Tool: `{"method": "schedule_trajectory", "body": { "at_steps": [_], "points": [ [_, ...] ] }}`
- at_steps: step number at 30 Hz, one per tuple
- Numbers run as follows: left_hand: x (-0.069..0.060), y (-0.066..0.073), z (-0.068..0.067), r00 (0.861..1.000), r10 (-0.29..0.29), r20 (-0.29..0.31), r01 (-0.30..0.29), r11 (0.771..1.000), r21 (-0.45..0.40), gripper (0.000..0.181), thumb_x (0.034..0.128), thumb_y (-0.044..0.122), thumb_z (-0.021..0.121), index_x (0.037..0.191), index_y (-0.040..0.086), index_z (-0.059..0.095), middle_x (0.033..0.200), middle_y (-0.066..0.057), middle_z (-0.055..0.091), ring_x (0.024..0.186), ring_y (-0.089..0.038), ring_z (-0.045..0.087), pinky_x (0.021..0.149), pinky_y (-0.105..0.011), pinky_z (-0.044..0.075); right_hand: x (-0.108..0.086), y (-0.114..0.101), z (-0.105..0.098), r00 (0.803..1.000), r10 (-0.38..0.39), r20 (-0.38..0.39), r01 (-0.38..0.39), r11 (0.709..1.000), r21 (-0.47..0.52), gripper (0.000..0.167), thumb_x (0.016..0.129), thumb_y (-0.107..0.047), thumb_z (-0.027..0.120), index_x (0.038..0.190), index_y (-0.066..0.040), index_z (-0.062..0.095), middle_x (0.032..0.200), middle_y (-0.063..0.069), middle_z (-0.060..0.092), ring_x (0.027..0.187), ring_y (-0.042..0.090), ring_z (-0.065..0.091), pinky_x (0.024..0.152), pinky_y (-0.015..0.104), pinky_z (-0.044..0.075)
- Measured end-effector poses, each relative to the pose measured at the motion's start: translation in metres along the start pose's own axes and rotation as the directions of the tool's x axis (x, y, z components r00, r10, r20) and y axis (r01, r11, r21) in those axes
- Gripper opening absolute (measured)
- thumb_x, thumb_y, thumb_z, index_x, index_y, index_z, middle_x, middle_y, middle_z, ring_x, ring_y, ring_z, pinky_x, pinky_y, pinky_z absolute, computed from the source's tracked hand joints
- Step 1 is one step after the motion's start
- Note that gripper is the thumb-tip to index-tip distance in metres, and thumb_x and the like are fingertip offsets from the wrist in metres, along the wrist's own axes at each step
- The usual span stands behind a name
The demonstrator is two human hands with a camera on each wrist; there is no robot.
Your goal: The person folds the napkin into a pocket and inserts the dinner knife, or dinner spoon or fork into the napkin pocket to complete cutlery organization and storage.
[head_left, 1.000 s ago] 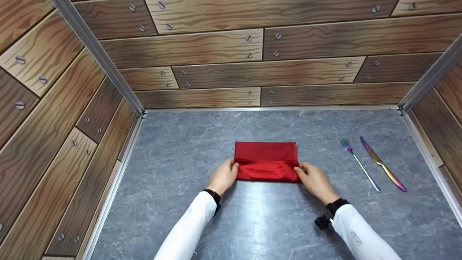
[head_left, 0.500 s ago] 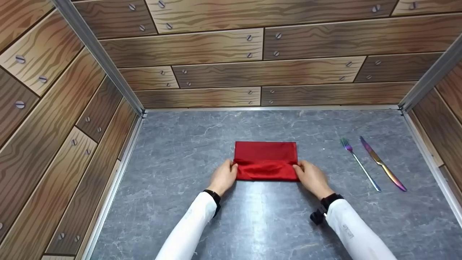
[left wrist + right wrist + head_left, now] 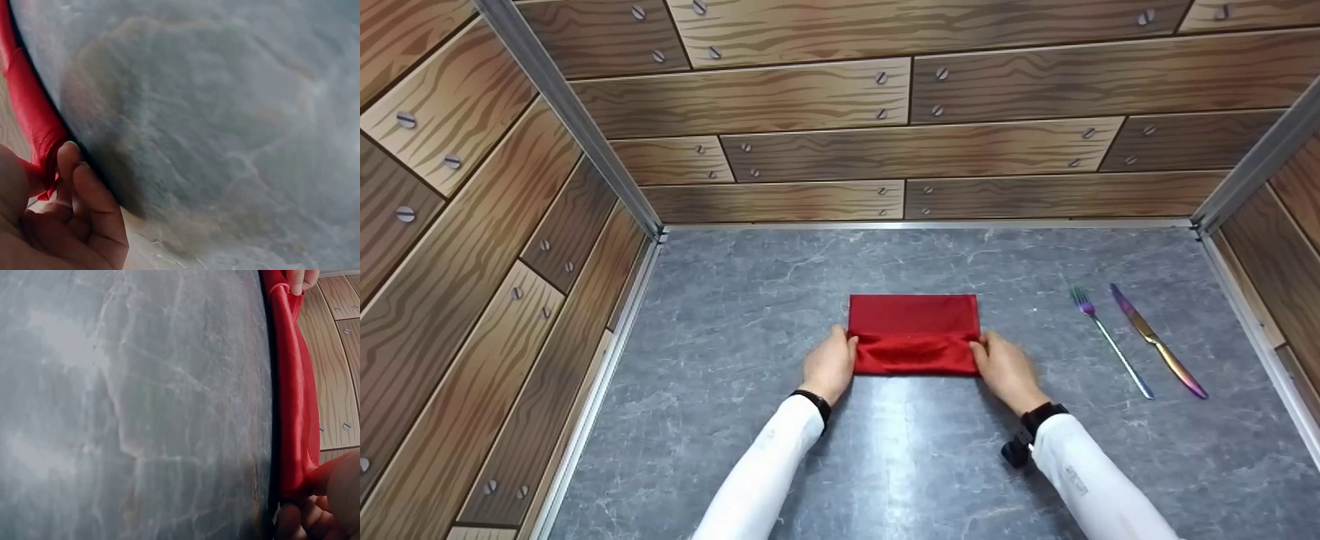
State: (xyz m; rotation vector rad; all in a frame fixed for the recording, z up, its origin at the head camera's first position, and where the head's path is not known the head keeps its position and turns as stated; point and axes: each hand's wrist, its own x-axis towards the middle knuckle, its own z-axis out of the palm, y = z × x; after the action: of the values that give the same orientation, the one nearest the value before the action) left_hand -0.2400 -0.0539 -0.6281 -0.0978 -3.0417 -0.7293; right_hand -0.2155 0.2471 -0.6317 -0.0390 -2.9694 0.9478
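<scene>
A red cloth napkin (image 3: 913, 315) lies on the grey marbled tabletop, its near part folded over into a puffy, wrinkled flap. My left hand (image 3: 830, 365) pinches the left end of that fold between thumb and fingers. At the opposite end, my right hand (image 3: 1009, 373) holds the fold the same way. In the left wrist view the napkin (image 3: 36, 107) runs into the pinch, with the other fingers curled below it. Seen from the right wrist, the rolled red edge of the napkin (image 3: 292, 399) stretches between both hands.
To the right of the napkin lie an iridescent fork (image 3: 1110, 341) and a matching table knife (image 3: 1159, 341), both slanted. Wood-patterned walls (image 3: 810, 150) with metal edging enclose the tabletop (image 3: 720, 315) at the back and on both sides.
The napkin's folded flap looks slightly flatter and its near edge sits a touch farther back. My right forearm has shifted a little left; my left wrist has turned slightly. Both hands keep their grip.
</scene>
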Motion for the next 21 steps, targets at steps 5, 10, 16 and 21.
{"method": "schedule_trajectory", "body": {
  "at_steps": [5,10,16,21],
  "points": [
    [0.0,0.001,0.009,0.993,0.074,-0.091,-0.065,0.993,0.1,0.023,0.1058,0.028,0.057,0.099,0.006,0.052,0.071,-0.014,0.069,0.063,-0.037,0.069,0.053,-0.049,0.053,0.0,0.0,0.004,0.999,-0.006,-0.035,0.006,1.0,-0.007,0.021,0.104,-0.019,0.058,0.101,0.002,0.058,0.09,0.025,0.067,0.084,0.049,0.065,0.07,0.059,0.05],
    [-0.001,0.0,0.017,0.967,0.178,-0.18,-0.143,0.971,0.191,0.02,0.1039,0.022,0.059,0.097,0.005,0.05,0.064,-0.012,0.067,0.057,-0.035,0.067,0.048,-0.047,0.052,-0.001,-0.001,0.008,0.999,-0.016,-0.044,0.015,1.0,-0.013,0.02,0.106,-0.016,0.056,0.107,0.004,0.056,0.09,0.028,0.067,0.084,0.05,0.066,0.069,0.06,0.05],
    [0.001,0.001,0.016,0.981,0.139,-0.133,-0.116,0.979,0.169,0.019,0.1045,0.021,0.058,0.098,0.005,0.049,0.066,-0.015,0.069,0.061,-0.036,0.069,0.05,-0.048,0.053,0.0,-0.003,0.007,1.0,0.013,-0.011,-0.013,1.0,-0.009,0.02,0.106,-0.017,0.054,0.108,0.003,0.053,0.087,0.026,0.066,0.083,0.048,0.066,0.068,0.058,0.05],
    [0.003,0.003,0.015,0.992,0.088,-0.094,-0.077,0.99,0.115,0.019,0.1036,0.02,0.059,0.097,0.006,0.049,0.071,-0.018,0.07,0.065,-0.038,0.07,0.053,-0.051,0.054,0.0,-0.002,0.006,1.0,0.021,-0.003,-0.021,1.0,0.003,0.02,0.106,-0.016,0.056,0.109,0.003,0.051,0.085,0.022,0.064,0.08,0.044,0.065,0.068,0.057,0.05]
  ]
}}
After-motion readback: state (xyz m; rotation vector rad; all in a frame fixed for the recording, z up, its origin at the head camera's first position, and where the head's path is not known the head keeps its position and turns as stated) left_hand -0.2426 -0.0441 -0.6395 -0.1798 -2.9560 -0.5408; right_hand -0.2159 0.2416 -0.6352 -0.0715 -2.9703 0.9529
